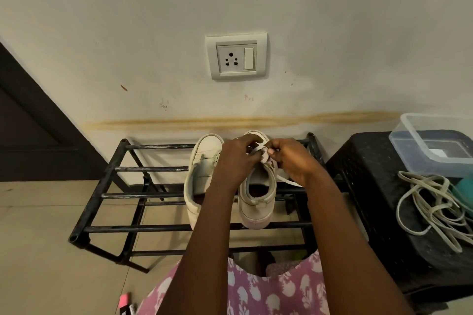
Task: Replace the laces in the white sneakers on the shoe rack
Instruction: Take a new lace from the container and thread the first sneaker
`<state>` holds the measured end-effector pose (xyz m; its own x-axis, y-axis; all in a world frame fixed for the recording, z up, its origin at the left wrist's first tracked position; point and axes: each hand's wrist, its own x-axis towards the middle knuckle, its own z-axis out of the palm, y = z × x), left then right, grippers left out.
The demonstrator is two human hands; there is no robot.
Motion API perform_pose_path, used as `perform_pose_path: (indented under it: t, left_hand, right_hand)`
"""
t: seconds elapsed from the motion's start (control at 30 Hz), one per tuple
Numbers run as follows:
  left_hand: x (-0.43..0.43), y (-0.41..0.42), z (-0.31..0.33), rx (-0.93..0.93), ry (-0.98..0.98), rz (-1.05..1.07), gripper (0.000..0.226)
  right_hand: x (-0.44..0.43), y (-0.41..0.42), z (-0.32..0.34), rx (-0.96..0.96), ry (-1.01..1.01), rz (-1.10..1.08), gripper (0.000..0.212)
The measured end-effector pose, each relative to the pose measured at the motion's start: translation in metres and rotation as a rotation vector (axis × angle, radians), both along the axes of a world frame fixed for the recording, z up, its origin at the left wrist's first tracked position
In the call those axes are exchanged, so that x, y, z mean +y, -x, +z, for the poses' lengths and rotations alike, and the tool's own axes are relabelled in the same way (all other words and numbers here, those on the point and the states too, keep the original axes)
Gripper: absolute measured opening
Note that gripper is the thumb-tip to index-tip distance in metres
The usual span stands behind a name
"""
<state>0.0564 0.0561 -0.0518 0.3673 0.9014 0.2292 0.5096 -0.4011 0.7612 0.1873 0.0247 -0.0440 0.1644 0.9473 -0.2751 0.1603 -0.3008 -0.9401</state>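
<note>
Left hand [236, 160] and right hand [290, 162] pinch the lace [261, 152] over the right sneaker [256, 210], axis 12-to-6; its tail trails toward 4 o'clock, nearer the right hand.

the shoe rack [102, 195] stands against the wall, right below the socket plate [236, 56]. on its top bars the left sneaker [202, 161] and right sneaker [258, 202] sit side by side, toes to the wall. the left hand [238, 161] and right hand [291, 161] meet over the right sneaker, pinching a lace [288, 181]. right of the rack is a stool [371, 186]; on it a box [430, 143] sits behind a heap of laces [430, 207].
</note>
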Motion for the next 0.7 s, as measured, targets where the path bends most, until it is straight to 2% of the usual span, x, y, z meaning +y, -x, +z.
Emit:
perform_pose_path:
  t: [0.07,0.1,0.2,0.3,0.43,0.7]
  left_hand:
    - [0.006,0.004,-0.004,-0.038,0.017,-0.072,0.039]
    - [0.008,0.005,-0.007,-0.052,0.02,-0.106,0.043]
    - [0.009,0.005,-0.009,-0.164,0.007,-0.138,0.04]
    - [0.007,0.005,-0.007,-0.269,0.023,-0.092,0.026]
    - [0.004,0.01,-0.003,-0.422,0.259,-0.05,0.018]
    - [0.002,0.024,0.005,-0.283,0.373,-0.115,0.018]
  right_hand:
    - [-0.001,0.001,-0.003,0.31,0.037,-0.084,0.032]
    - [-0.001,0.002,-0.005,0.403,0.047,-0.115,0.031]
    - [0.0,0.003,-0.007,0.492,0.06,-0.143,0.034]
    - [-0.003,0.004,-0.006,0.455,0.05,-0.177,0.034]
    - [-0.001,0.006,-0.004,0.38,0.02,-0.257,0.033]
    - [0.01,0.002,-0.013,-0.115,-0.082,-0.384,0.024]
